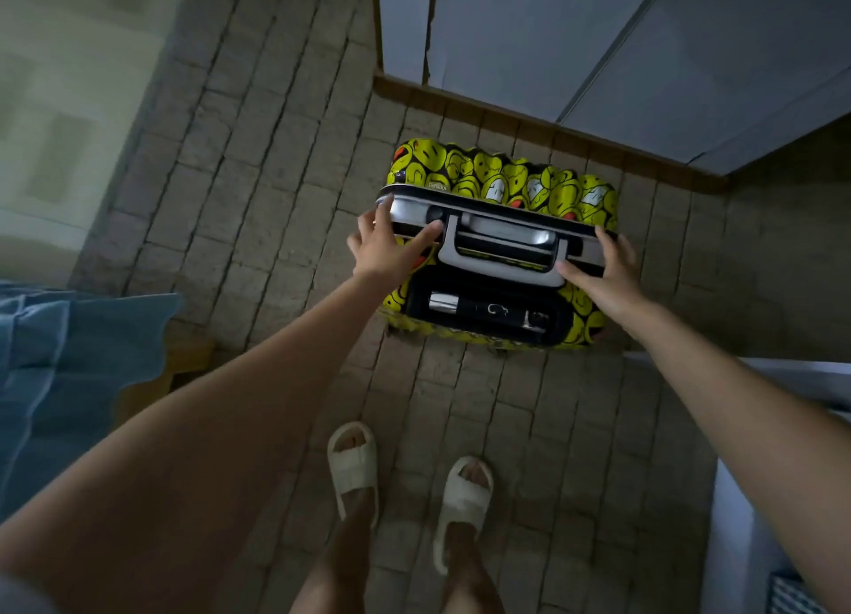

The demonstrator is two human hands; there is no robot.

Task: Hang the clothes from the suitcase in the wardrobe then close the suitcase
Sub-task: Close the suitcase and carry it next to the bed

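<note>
A yellow smiley-print suitcase [502,185] is seen standing upright and closed on the brick floor [258,162], its top facing the camera. The left hand [387,250] is laid on the top's left end, fingers fairly straight and spread over the silver frame, the thumb pointing toward the carry handle [502,245] just to its right. The right hand [608,273] is set on the opposite end, fingers extended along the frame, thumb touching the handle's right corner. Nothing is gripped by either hand. Below the hands, the black pull-handle [483,314] sits in its recess. Beyond the hands, past the suitcase, the pale wardrobe [529,38] stands. Near the left forearm blue cloth [69,360] is draped. Two slippered feet [405,480] are planted below.
</note>
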